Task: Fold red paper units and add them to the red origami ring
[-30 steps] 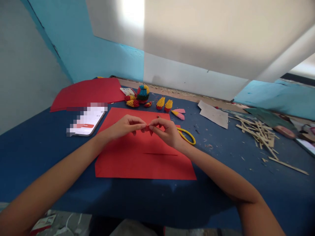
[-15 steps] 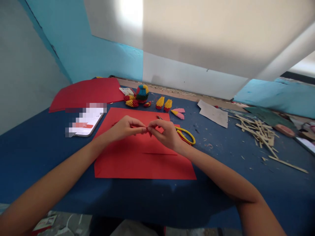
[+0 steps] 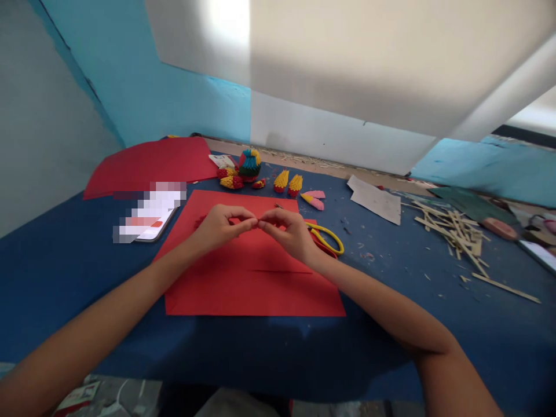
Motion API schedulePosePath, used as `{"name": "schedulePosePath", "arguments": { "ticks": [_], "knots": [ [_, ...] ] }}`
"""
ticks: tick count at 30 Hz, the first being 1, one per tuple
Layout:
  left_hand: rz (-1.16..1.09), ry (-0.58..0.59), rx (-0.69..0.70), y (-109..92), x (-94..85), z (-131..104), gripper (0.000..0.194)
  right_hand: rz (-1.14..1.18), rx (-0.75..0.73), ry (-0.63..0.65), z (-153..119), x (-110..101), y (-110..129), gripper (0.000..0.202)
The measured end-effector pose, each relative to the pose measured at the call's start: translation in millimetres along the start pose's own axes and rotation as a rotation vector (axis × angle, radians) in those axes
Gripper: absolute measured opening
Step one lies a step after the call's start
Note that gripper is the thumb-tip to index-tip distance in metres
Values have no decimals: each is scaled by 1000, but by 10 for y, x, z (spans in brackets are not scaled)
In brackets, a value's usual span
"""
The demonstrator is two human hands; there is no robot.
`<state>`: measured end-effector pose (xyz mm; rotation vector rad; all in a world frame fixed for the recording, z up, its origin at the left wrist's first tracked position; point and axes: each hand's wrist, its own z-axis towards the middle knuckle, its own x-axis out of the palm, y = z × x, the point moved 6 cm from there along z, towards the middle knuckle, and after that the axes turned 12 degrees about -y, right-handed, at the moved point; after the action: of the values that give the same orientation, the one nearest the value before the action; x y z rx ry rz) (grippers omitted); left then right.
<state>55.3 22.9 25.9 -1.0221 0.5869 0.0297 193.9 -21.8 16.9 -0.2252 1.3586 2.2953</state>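
Note:
Above a red paper sheet (image 3: 243, 295), my left hand (image 3: 221, 227) and my right hand (image 3: 290, 233) meet fingertip to fingertip. Both are closed in a pinch on a small piece of red paper (image 3: 258, 222), mostly hidden by the fingers. A thin red paper strip (image 3: 282, 271) lies on the sheet below my right hand. Beside that hand rest scissors with yellow-edged handles (image 3: 330, 238), partly covered by it. Some small red pieces (image 3: 200, 222) show behind my left hand.
A phone (image 3: 158, 217) lies left of the sheet, with more red paper (image 3: 152, 168) behind. Several folded-paper models (image 3: 251, 165) stand at the back. Toward the right are a grey paper piece (image 3: 377, 200) and thin wooden sticks (image 3: 460, 231) on the blue table (image 3: 382, 359).
The pointed end of the red paper that hung below my fingertips no longer shows. My fingers have shifted slightly around it, and the view has moved a little.

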Motion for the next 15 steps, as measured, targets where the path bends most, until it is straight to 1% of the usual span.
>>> {"name": "schedulePosePath", "arguments": {
  "ticks": [3, 9, 11, 15],
  "knots": [
    [27, 52, -4, -9, 7, -3, 18, 21, 15, 21, 7, 4, -8, 13],
    [102, 40, 86, -53, 15, -19, 18, -32, -34, 25, -13, 21, 2, 12],
    [116, 9, 98, -62, 22, -21, 17, -75, -77, 1, -19, 18, 17, 11],
    [132, -105, 81, -67, 11, -20, 19, -176, -173, -41, -26, 7, 58, 11]
  ]
}}
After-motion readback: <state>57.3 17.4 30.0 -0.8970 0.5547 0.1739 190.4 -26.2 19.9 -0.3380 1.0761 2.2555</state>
